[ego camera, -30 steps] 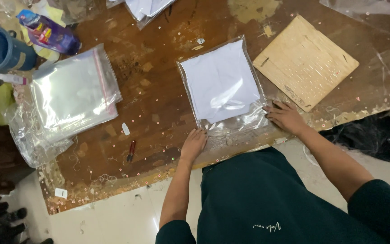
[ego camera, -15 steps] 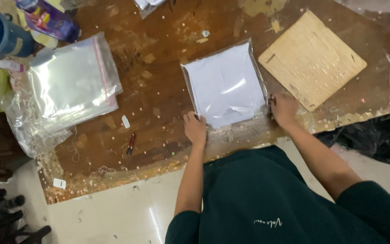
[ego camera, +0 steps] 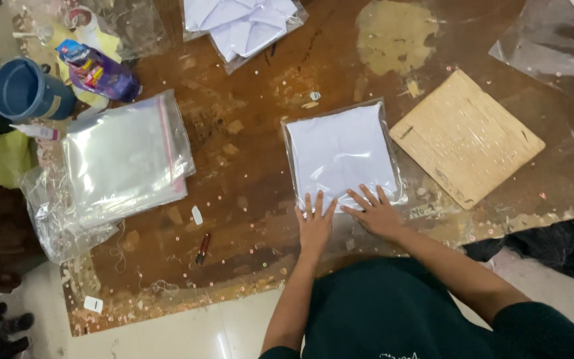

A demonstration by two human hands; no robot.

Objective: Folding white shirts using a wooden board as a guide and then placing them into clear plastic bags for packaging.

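A folded white cloth inside a clear plastic bag lies flat on the brown wooden table. My left hand rests palm down, fingers spread, on the bag's near edge. My right hand lies flat beside it on the same near edge, fingers spread toward the cloth. Neither hand grips anything.
A stack of empty clear bags lies at the left. A square wooden board sits right of the bagged cloth. More bagged white cloth lies at the far edge. A blue cup, a purple packet and a small red pen are nearby.
Both hands moved from the bag's two near corners to its near middle and now lie flat side by side on it. The view shifted.
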